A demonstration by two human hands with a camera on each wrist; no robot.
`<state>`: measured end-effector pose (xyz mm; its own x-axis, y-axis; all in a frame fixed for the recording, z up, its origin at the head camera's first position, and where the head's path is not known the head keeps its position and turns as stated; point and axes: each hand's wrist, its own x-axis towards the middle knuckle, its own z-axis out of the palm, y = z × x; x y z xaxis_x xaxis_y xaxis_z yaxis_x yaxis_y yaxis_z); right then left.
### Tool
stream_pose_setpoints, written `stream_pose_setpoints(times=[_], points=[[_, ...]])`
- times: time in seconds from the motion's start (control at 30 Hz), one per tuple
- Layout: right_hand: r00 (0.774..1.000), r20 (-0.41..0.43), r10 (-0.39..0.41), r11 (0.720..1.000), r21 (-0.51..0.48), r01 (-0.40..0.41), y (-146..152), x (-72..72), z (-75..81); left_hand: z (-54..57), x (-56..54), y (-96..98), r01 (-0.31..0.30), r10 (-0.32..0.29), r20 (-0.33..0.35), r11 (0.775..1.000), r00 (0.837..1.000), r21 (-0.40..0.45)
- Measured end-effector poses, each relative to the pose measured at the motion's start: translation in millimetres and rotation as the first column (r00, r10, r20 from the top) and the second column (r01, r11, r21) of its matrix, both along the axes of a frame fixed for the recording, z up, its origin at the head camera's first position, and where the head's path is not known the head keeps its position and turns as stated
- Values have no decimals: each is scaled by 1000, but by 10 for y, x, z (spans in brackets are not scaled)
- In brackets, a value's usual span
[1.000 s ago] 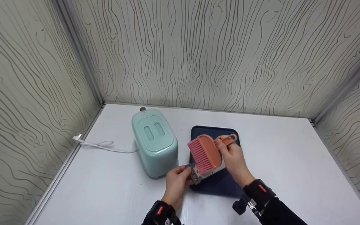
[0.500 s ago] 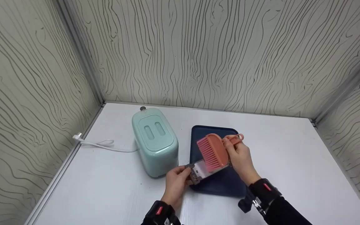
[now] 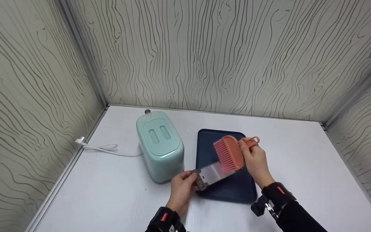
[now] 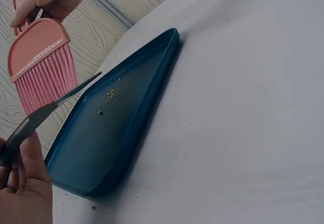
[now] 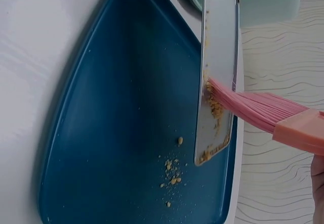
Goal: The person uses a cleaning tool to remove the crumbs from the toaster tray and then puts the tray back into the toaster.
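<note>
In the head view my left hand pinches the grey end of a thin metal crumb tray, held tilted over a dark blue tray. My right hand grips the handle of a small orange brush with pink bristles. Those bristles press on the crumb tray and bend, as the right wrist view shows. Brown crumbs lie by the bristle tips and along the crumb tray's far end. More crumbs are scattered on the blue tray below.
A mint-green toaster with its lid on stands left of the blue tray. Its white cord and plug lie toward the table's left edge. A few specks dot the white table. Patterned walls rise at the back and sides.
My right hand has drawn the brush rightward along the crumb tray, away from my left hand, and more of the tray's surface now shows. The left hand stays in about the same place.
</note>
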<state>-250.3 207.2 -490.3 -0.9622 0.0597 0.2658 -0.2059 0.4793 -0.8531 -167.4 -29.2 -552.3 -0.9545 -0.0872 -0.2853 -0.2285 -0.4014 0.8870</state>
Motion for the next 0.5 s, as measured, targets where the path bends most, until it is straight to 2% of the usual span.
stream_pose_setpoints(times=[0.27, 0.5], points=[[998, -31, -47, 998, 48, 48, 93, -54, -23, -20, -18, -10, 3, -2, 7, 995, 1000, -102], [993, -94, -75, 995, 65, 82, 159, -79, -35, 10, -2, -16, 8, -8, 8, 992, 1000, -124]])
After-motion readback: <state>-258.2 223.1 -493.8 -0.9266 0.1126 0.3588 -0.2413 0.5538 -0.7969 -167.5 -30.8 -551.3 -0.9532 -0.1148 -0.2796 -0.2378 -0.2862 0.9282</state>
